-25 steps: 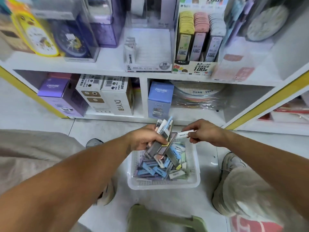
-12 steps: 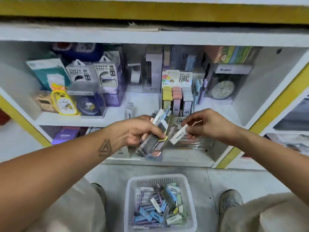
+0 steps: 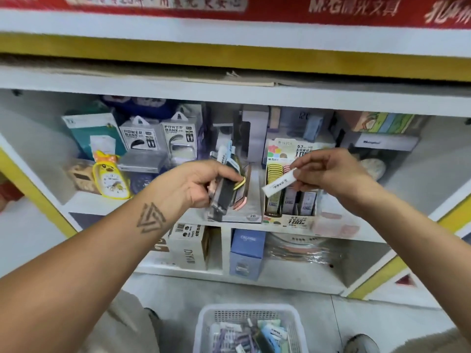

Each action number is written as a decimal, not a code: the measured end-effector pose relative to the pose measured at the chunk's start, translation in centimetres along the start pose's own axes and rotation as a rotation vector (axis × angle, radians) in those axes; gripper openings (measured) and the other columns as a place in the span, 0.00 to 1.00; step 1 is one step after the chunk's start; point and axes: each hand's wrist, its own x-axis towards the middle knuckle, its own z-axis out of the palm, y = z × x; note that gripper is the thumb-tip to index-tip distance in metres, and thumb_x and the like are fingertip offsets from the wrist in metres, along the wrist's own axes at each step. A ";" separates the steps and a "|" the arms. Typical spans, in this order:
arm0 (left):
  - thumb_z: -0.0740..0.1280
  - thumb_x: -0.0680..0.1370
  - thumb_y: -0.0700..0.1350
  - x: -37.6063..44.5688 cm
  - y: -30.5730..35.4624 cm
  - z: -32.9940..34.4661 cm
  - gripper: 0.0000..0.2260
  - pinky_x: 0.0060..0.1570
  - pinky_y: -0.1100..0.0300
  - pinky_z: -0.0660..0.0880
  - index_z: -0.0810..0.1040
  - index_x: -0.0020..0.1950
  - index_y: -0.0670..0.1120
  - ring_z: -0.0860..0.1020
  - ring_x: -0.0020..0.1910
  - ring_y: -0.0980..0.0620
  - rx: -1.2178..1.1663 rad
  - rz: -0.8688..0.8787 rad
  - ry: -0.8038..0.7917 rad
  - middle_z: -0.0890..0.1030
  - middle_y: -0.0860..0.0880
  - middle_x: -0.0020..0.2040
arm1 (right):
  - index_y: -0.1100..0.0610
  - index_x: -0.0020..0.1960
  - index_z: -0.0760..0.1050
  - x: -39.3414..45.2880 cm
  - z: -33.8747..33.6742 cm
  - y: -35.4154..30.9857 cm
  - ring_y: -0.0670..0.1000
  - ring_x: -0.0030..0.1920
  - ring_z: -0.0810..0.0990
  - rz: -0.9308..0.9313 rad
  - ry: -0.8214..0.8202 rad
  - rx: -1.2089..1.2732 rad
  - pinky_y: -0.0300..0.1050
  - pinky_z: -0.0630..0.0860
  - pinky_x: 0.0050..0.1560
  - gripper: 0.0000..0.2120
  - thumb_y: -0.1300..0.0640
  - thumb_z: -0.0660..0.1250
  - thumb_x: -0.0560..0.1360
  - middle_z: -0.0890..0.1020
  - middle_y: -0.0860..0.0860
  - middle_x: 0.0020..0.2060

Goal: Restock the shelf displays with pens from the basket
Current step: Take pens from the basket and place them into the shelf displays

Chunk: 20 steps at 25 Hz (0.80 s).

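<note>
The right hand (image 3: pixel 331 179) pinches one white pack (image 3: pixel 279 185) between thumb and fingertips, its free end slanting down toward seven o'clock. The pack hangs just in front of the colourful display (image 3: pixel 288 200), over its rows of upright packs, though whether it touches them I can't tell. At nine o'clock from that hand, a little apart, the left hand (image 3: pixel 201 184) is clamped around a bundle (image 3: pixel 224 187) of flat packs, dark, grey and pink, with a few pale ends sticking up at twelve o'clock past the knuckles. The bundle sits in front of a grey tray (image 3: pixel 251 207) marked 2B, just left of the display.

Farther out, the shelf (image 3: pixel 84 202) carries a yellow clock (image 3: pixel 110 178) at nine o'clock from the left hand and power bank boxes (image 3: pixel 163 136) at eleven. Below, at six o'clock, a blue box (image 3: pixel 246 253) stands in the lower bay. On the floor at six o'clock sits the white basket (image 3: pixel 293 324), with a fair heap of packs left in it.

By my reckoning the job is well short of done. One pack is about to go into the display, a whole handful waits in the left hand, and the basket is far from bare. The display rows look partly filled, but how many slots remain open is hidden behind the hands.
</note>
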 end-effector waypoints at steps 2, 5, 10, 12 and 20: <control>0.65 0.74 0.30 0.3 0.2 -1.4 0.08 0.57 0.49 0.75 0.75 0.51 0.38 0.77 0.41 0.44 -0.034 0.012 0.028 0.77 0.40 0.43 | 0.66 0.49 0.81 0.7 0.7 0.2 0.59 0.38 0.86 -0.014 -0.004 0.009 0.48 0.85 0.44 0.06 0.72 0.70 0.74 0.85 0.63 0.39; 0.65 0.75 0.29 0.0 0.3 -3.3 0.06 0.44 0.46 0.82 0.77 0.47 0.38 0.80 0.37 0.43 -0.063 0.014 0.064 0.79 0.39 0.41 | 0.67 0.48 0.80 1.7 2.2 0.1 0.56 0.36 0.85 -0.037 -0.047 -0.014 0.47 0.85 0.44 0.05 0.73 0.69 0.74 0.85 0.60 0.37; 0.66 0.75 0.31 -0.4 1.0 -5.9 0.04 0.39 0.50 0.83 0.75 0.42 0.37 0.80 0.27 0.46 -0.032 0.007 0.112 0.79 0.41 0.34 | 0.68 0.50 0.80 3.2 5.0 -0.5 0.56 0.37 0.86 -0.097 -0.110 -0.130 0.45 0.84 0.43 0.04 0.71 0.69 0.75 0.84 0.65 0.41; 0.66 0.75 0.31 -0.7 1.2 -6.5 0.04 0.39 0.51 0.83 0.75 0.41 0.38 0.80 0.29 0.46 -0.047 0.007 0.105 0.79 0.41 0.36 | 0.65 0.49 0.80 3.7 5.7 -0.6 0.57 0.37 0.86 -0.122 -0.113 -0.203 0.47 0.85 0.43 0.04 0.70 0.70 0.75 0.84 0.65 0.41; 0.65 0.77 0.33 -0.7 1.6 -7.6 0.15 0.23 0.70 0.67 0.71 0.30 0.40 0.68 0.14 0.55 -0.046 0.007 0.169 0.72 0.46 0.19 | 0.56 0.50 0.83 4.8 9.0 0.8 0.41 0.34 0.83 -0.397 -0.043 -0.622 0.36 0.80 0.41 0.05 0.63 0.72 0.76 0.84 0.47 0.37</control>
